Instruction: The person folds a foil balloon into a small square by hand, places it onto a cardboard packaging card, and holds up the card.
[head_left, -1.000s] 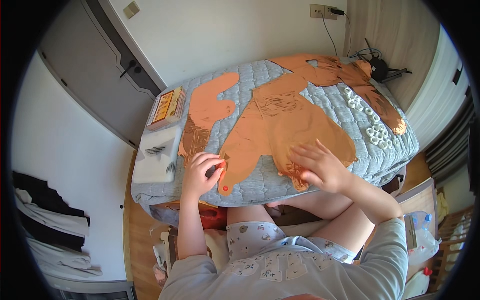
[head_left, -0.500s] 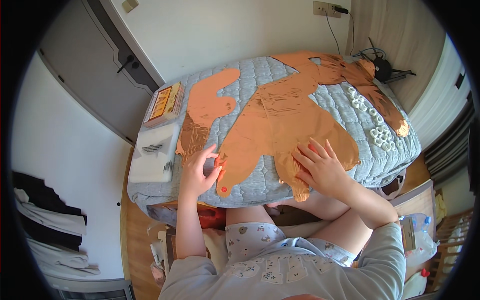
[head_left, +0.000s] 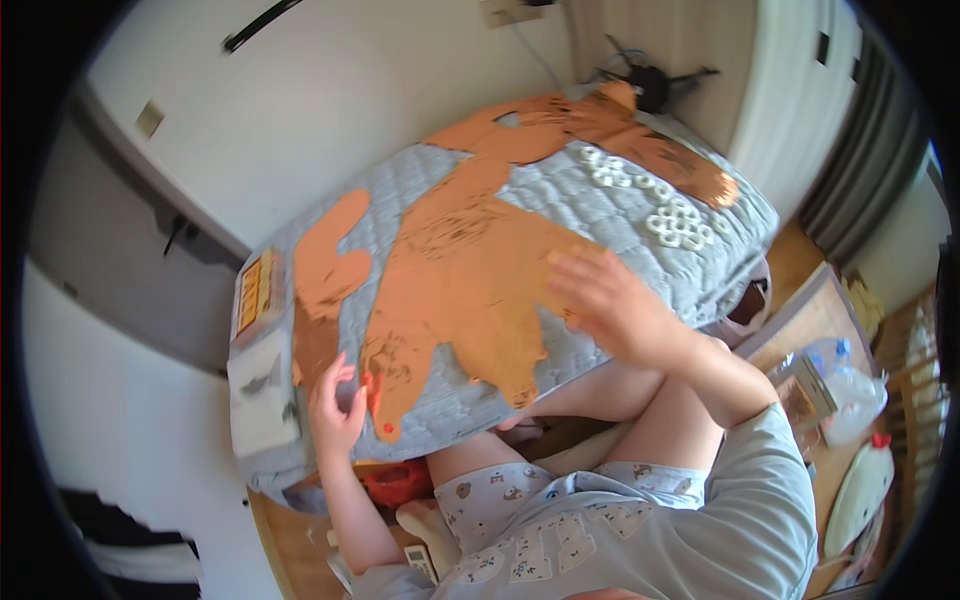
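Person, seated, both hands out over bronze foil sheet point(head_left: 470, 270) spread flat on grey quilted mattress point(head_left: 545, 195). R hand point(head_left: 620, 310), motion-blurred, lies palm-down at sheet's R edge, fingers extended, grasping nothing; contact can't be confirmed. L hand point(head_left: 335, 420), fingers loosely bent & thumb apart, grips nothing visible beside sheet's lower L lobe; red patch point(head_left: 372, 390) near thumb may be object or reflection, can't tell. Lower end of smaller foil piece point(head_left: 330, 255) partly hidden behind L hand. Sheet's far end runs up to darker foil point(head_left: 660, 155); where one stops & other starts is unclear, so min. 2 pcs. Wall socket point(head_left: 515, 12) cut off at top. Print on 1 box point(head_left: 255, 295) & 1 white packet point(head_left: 262, 395) too blurred to read. 1 red dot point(head_left: 388, 428) on lobe tip. White rings point(head_left: 672, 222) bunched, exact no. unclear; 1 black pronged device point(head_left: 655, 88) beyond.
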